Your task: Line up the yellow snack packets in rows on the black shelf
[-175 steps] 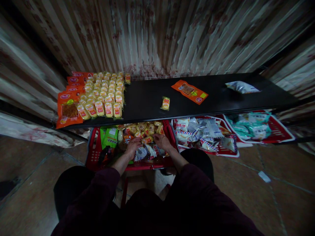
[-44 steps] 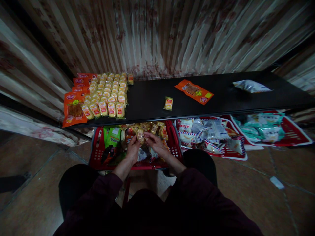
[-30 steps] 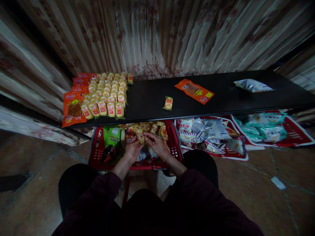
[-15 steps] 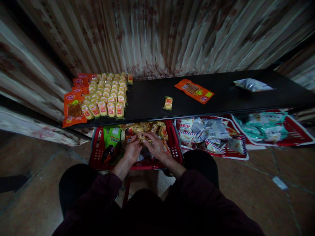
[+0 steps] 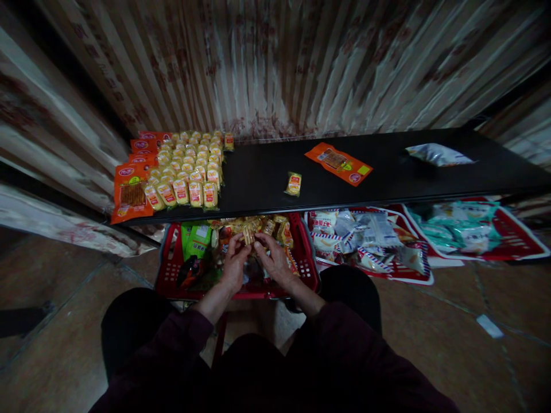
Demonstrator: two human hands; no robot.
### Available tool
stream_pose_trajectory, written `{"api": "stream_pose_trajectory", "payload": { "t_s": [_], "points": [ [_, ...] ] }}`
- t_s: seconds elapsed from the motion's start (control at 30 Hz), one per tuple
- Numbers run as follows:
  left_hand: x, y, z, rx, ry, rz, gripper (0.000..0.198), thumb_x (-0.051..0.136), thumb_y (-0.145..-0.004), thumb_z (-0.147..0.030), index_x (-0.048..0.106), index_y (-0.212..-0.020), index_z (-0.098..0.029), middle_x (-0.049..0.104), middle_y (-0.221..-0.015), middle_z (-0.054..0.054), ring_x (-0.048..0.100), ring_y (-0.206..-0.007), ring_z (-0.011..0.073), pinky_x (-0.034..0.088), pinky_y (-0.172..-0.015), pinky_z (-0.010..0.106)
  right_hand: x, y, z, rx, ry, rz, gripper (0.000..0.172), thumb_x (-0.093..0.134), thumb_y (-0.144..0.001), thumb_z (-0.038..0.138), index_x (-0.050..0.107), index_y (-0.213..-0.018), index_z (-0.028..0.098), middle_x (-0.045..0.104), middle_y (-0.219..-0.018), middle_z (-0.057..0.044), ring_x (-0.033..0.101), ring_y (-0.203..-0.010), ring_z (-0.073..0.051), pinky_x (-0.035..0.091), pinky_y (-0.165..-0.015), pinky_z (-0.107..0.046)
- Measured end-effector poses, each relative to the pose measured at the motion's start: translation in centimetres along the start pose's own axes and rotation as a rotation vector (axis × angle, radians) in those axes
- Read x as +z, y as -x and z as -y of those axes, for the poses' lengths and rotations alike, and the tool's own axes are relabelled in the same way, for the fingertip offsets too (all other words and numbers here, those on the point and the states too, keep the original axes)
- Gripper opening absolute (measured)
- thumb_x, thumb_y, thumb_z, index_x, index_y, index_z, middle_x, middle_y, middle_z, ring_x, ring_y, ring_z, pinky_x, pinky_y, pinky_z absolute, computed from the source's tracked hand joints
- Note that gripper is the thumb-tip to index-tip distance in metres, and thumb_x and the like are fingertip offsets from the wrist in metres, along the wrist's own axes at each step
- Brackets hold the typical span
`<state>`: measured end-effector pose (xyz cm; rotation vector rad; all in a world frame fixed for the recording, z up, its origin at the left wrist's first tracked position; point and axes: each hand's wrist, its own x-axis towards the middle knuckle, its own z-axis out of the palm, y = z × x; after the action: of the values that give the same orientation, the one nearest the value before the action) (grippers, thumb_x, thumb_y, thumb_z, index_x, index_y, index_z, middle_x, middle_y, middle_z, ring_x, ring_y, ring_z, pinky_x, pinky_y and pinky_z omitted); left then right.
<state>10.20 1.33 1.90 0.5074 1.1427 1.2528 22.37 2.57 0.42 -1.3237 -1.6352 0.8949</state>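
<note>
Both hands are over the red basket [image 5: 316, 281] below the shelf. My left hand [image 5: 235, 264] and my right hand [image 5: 274, 261] have their fingers closed round a small yellow wrapped snack [image 5: 248, 233], one on each side of it. More yellow packs [image 5: 282, 230] lie behind my right hand, and green packets [image 5: 197, 241] are at the basket's left. On the black shelf [image 5: 253, 172], rows of yellow wrapped snacks [image 5: 189, 172] stand at the left beside orange packets [image 5: 131, 192]. A single yellow pack [image 5: 294, 183] lies mid-shelf.
Farther right on the shelf are an orange packet [image 5: 338, 163] and a white-blue bag [image 5: 439, 155]. Beneath it, one basket holds white packets [image 5: 370, 229] and another holds teal packets [image 5: 469, 229]. A curtain [image 5: 267, 69] hangs behind the shelf.
Between my fingertips the yellow snack is now upright and more plainly visible. Both hands have drawn back slightly toward me. The view has shifted a little.
</note>
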Motion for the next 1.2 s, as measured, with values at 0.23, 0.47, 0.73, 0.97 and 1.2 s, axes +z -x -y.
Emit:
{"api": "stream_pose_trajectory", "payload": {
  "t_s": [0.23, 0.47, 0.73, 0.97, 1.2],
  "points": [
    [0.3, 0.3, -1.1, 0.155, -0.151, 0.074, 0.036, 0.061, -0.073, -0.024, 0.059, -0.109, -0.026, 0.06, -0.114, 0.004, 0.051, -0.111, 0.0193, 0.038, -0.096, 0.032, -0.1, -0.5, 0.9, 0.065, -0.15, -0.004, 0.035, 0.047, -0.087, 0.044, 0.055, -0.113, 0.022, 0.063, -0.114, -0.008, 0.06, -0.101, -0.021, 0.047, -0.091, -0.036],
    [0.5, 0.3, -1.3, 0.346, -0.282, 0.053, 0.035, 0.062, -0.073, -0.015, 0.064, -0.106, -0.024, 0.059, -0.119, 0.004, 0.047, -0.118, 0.0213, 0.028, -0.105, 0.033, 0.3, -0.6, 0.5, 0.089, -0.171, -0.019, 0.039, 0.053, -0.083, 0.045, 0.057, -0.114, 0.022, 0.064, -0.111, -0.007, 0.061, -0.099, -0.021, 0.047, -0.091, -0.036],
    [0.5, 0.5, -1.3, 0.456, -0.436, 0.04, 0.038, 0.059, -0.073, -0.014, 0.063, -0.11, -0.025, 0.059, -0.118, 0.006, 0.048, -0.115, 0.0218, 0.03, -0.106, 0.036, 0.5, -0.9, 0.2, 0.069, -0.18, -0.036, 0.035, 0.051, -0.084, 0.046, 0.062, -0.109, 0.023, 0.065, -0.108, -0.006, 0.06, -0.1, -0.021, 0.046, -0.092, -0.035],
    [0.0, -0.3, -0.1, 0.405, -0.333, -0.005, 0.039, 0.062, -0.073, -0.017, 0.06, -0.112, -0.023, 0.057, -0.119, 0.008, 0.052, -0.11, 0.022, 0.037, -0.1, 0.036, 0.7, -1.3, 0.3, 0.119, -0.327, -0.038, 0.04, 0.051, -0.084, 0.048, 0.062, -0.113, 0.022, 0.066, -0.11, -0.006, 0.062, -0.1, -0.021, 0.048, -0.093, -0.036],
    [0.0, -0.7, -0.6, 0.441, -0.344, -0.037, 0.034, 0.062, -0.075, -0.019, 0.063, -0.109, -0.024, 0.058, -0.116, 0.007, 0.052, -0.11, 0.022, 0.038, -0.098, 0.034, 0.8, -2.0, 0.9, 0.157, -0.339, -0.053, 0.041, 0.049, -0.085, 0.049, 0.061, -0.115, 0.023, 0.065, -0.115, -0.006, 0.06, -0.106, -0.022, 0.049, -0.093, -0.038]
  ]
}}
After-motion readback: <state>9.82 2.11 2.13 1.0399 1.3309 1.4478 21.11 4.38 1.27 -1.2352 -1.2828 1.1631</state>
